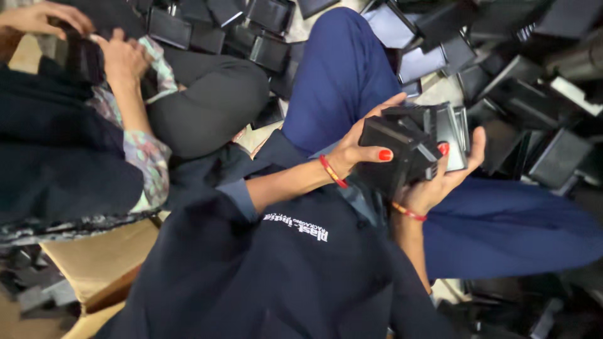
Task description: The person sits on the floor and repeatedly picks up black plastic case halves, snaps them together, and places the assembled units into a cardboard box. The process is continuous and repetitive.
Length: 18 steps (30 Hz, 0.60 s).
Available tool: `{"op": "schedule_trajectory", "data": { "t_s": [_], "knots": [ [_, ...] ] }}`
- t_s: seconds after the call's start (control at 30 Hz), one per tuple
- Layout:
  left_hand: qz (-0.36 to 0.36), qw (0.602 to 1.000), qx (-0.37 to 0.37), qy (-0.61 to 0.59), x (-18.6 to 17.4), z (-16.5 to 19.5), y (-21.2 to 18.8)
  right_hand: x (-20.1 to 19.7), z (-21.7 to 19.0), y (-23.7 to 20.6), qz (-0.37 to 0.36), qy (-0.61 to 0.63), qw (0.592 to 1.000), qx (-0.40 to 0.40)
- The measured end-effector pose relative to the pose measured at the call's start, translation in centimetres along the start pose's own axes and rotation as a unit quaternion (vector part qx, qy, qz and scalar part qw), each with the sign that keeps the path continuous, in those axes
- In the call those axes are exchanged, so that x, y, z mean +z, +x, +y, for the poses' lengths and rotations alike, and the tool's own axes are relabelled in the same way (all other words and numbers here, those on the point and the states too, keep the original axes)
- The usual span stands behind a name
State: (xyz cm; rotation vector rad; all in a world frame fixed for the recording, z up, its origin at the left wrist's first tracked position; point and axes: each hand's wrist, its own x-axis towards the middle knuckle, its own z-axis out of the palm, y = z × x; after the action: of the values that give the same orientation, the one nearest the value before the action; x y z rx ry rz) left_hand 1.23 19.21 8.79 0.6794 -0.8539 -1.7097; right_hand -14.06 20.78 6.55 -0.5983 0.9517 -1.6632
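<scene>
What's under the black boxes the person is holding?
Under the black boxes the right hand cups them, with a blue trouser leg lower down. The left hand grips their side. The palm itself is covered.

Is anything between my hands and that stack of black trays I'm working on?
Nothing visible: both hands already grip the stack of black trays. The left hand wraps its near side, and the right hand supports it from beneath and behind.

Loose black trays (540, 94) lie heaped around blue trouser legs (502, 232), beside a cardboard box (100, 263).
</scene>
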Motion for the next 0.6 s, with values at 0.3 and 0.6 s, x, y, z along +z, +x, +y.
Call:
{"op": "schedule_trajectory", "data": {
  "t_s": [0.3, 0.6],
  "knots": [
    [-0.041, 0.975, -0.106, -0.189, -4.5, -0.7, -3.5, 4.4, -4.6, -1.3, -0.186, -0.308, 0.919, -0.162],
    [0.086, 0.963, 0.146, -0.208, -5.1, 7.1, -10.9, 9.0, -7.5, 1.2, -0.417, -0.265, 0.833, -0.251]
  ]
}}
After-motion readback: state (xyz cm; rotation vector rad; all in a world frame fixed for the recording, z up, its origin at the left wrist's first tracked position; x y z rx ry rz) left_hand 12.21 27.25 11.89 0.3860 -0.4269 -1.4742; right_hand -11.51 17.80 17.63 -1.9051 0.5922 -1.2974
